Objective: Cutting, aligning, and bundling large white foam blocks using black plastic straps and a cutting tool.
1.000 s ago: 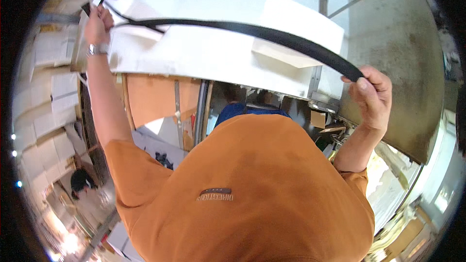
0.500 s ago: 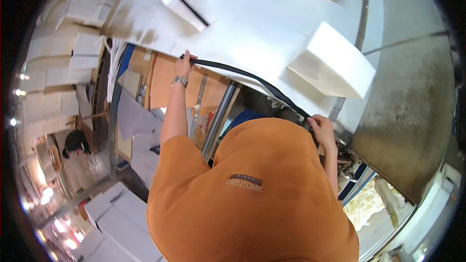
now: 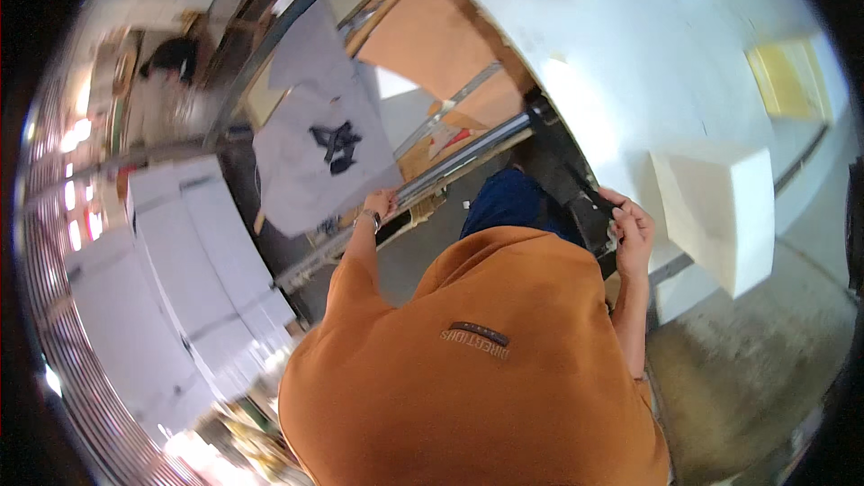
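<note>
Black strap (image 3: 589,193), narrow and dark, is showing only as a short stretch at about 2 o'clock from frame centre, running down along the edge of the white tabletop (image 3: 630,63) into the right hand (image 3: 630,225). I am reading that hand as clenched around the strap's end, fingers curled over it just below the tabletop edge. The left hand (image 3: 382,205), at about 10 o'clock, wearing a wrist watch, is resting against a slanting metal rail (image 3: 450,171); I cannot tell whether it is gripping anything, since the fingers are blurred and partly hidden.

Handling judgement: the strap is looking light, flexible and limp rather than stiff, likely rubbery or woven, so it should be sagging wherever unsupported. Best hold seems to be near its ends, pinched across the flat width, keeping it taut between both hands to stop twisting.

Surroundings: a white foam block (image 3: 720,216) is sitting at 3 o'clock on the tabletop edge; a yellow pad (image 3: 787,81) is lying further off at 1 o'clock. A grey shirt (image 3: 315,153) with a dark print is hanging at 11 o'clock. White cartons (image 3: 180,261) are stacking up at 9 o'clock.
</note>
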Demonstrator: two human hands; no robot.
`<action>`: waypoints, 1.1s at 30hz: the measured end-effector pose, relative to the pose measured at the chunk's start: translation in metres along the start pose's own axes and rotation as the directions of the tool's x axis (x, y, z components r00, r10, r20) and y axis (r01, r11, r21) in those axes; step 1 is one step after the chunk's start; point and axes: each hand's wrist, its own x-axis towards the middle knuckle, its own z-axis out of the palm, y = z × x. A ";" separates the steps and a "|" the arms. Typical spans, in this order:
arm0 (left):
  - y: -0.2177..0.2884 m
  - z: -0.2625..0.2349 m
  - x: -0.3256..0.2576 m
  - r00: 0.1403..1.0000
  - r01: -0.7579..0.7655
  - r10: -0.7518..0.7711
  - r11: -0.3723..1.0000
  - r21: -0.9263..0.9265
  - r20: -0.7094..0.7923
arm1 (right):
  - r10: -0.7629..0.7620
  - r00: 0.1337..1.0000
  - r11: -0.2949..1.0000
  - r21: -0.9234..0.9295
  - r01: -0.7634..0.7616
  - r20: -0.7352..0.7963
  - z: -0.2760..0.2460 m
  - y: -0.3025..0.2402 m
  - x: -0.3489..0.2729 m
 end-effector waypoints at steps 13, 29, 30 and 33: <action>-0.111 -0.194 -0.020 0.767 -0.603 0.622 0.782 0.156 -0.155 | 0.276 0.873 0.771 0.449 -0.451 0.403 0.116 -0.024 -0.044; -0.001 -0.201 0.209 0.872 -0.007 0.180 0.935 0.355 -0.455 | 0.623 0.782 0.773 -0.133 -0.620 -0.028 0.287 0.062 -0.078; 0.000 -0.211 0.200 0.935 -0.191 0.158 0.979 -0.077 -0.316 | 0.603 0.796 0.792 -0.153 -0.592 0.044 0.290 0.067 -0.075; 0.044 -0.078 0.092 0.965 0.081 0.176 0.503 -0.861 0.193 | 0.617 0.785 0.783 -0.148 -0.604 0.060 0.312 0.051 -0.055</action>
